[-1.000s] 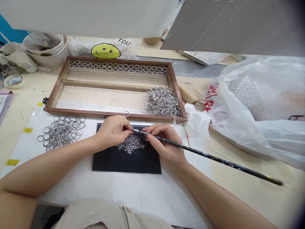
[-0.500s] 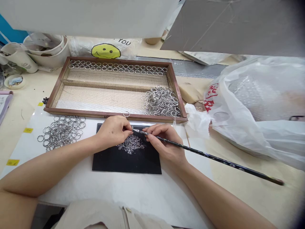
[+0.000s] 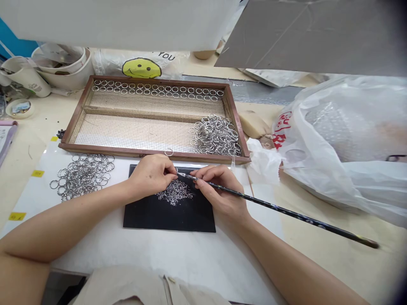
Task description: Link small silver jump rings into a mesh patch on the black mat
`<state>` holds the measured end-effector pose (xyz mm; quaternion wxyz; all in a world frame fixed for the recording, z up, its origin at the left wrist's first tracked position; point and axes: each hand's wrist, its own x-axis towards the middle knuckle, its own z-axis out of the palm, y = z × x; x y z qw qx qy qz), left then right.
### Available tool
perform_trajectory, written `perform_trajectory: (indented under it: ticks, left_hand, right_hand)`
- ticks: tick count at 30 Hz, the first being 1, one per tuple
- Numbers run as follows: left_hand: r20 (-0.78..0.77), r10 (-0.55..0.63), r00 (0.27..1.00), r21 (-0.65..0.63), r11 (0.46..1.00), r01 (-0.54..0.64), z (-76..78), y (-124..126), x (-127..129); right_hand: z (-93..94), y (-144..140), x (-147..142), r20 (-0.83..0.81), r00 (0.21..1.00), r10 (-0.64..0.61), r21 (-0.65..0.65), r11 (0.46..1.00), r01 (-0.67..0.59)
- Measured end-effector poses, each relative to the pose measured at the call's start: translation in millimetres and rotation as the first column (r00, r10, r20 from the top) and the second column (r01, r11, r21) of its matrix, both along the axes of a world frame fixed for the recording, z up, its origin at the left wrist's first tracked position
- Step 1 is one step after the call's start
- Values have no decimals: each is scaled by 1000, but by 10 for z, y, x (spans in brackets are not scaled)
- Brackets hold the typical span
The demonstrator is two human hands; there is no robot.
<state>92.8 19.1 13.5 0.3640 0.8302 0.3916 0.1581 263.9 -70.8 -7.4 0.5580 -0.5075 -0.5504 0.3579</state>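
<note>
Frame center: left hand [image 3: 152, 176], grip pinched on shiny piece [image 3: 177, 170]; right hand [image 3: 224, 190], grip around pen [image 3: 270, 206]. Tray [image 3: 111, 149] above holds rings [image 3: 214, 134]; bag [image 3: 141, 67], top, reads "YOU."

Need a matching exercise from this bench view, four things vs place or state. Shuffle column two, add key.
Things
1. Slender black tool
2. Black mat
3. Brown-framed mesh tray
4. White plastic bag

Place or state
A. Lies under a scatter of small silver pieces
B. At the far right of the view, bearing red print
C. Held in the person's right hand
D. Has rings heaped in its near right corner

Pairs
1-C
2-A
3-D
4-B
</note>
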Motion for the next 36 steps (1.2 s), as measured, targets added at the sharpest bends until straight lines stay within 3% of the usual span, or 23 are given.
perform_trajectory:
  ticks: [25, 30, 34, 36]
  left_hand:
    - [-43, 7, 999, -17, 1000, -8, 51, 0, 7]
    - [-73, 8, 997, -18, 1000, -9, 66, 13, -7]
    - [-64, 13, 998, 2, 1000, -13, 65, 16, -27]
    - [-67, 20, 998, 8, 1000, -20, 72, 18, -32]
  right_hand:
    - [2, -9, 10, 0, 1000, -7, 16, 1000, 7]
    - [315, -53, 129, 112, 988, -110, 204, 975, 85]
    - [752, -112, 375, 75, 920, -385, 308, 886, 346]
    - [881, -154, 562, 22, 854, -520, 281, 823, 494]
